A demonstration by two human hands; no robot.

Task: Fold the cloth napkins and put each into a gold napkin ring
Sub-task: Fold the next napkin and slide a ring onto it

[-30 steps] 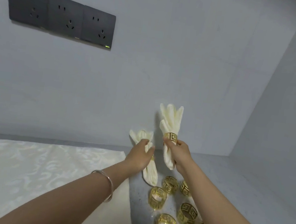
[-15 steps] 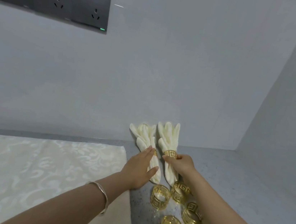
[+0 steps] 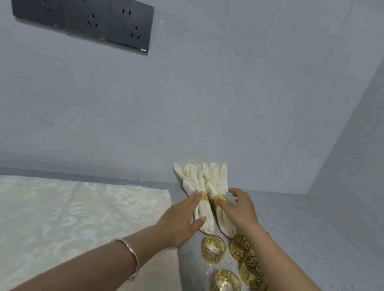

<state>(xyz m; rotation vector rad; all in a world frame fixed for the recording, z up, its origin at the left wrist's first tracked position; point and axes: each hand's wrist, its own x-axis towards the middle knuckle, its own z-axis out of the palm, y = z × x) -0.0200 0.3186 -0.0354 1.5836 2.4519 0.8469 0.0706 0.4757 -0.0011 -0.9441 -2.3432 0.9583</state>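
While a flat cloth [image 3: 55,212] lies spread and unfolded at the left, the left hand [image 3: 181,219] rests with straight fingers along the left napkin [image 3: 190,178], touching its tail just below the gold ring [image 3: 204,197]; it grips nothing. The right napkin [image 3: 217,178] lies just beside it, touching. Both fanned ends point to the back wall, and each is banded at the waist. The right hand [image 3: 238,210] sits over the right napkin's band, fingers spread and relaxed, grasping nothing; whether the fingertips press or only hover cannot be told. Loose rings [image 3: 214,248] stand clustered on the counter [image 3: 320,235] near the napkins' tails, partly under the right forearm. Judgement: the step in hand is squaring the second finished napkin against the first. Two are done, and at least five rings are unfilled. The next move likely calls for lifting both hands off without dragging the pair, then going left to the flat cloth to start its fold. The forearm should clear the cluster so that no ring rolls.
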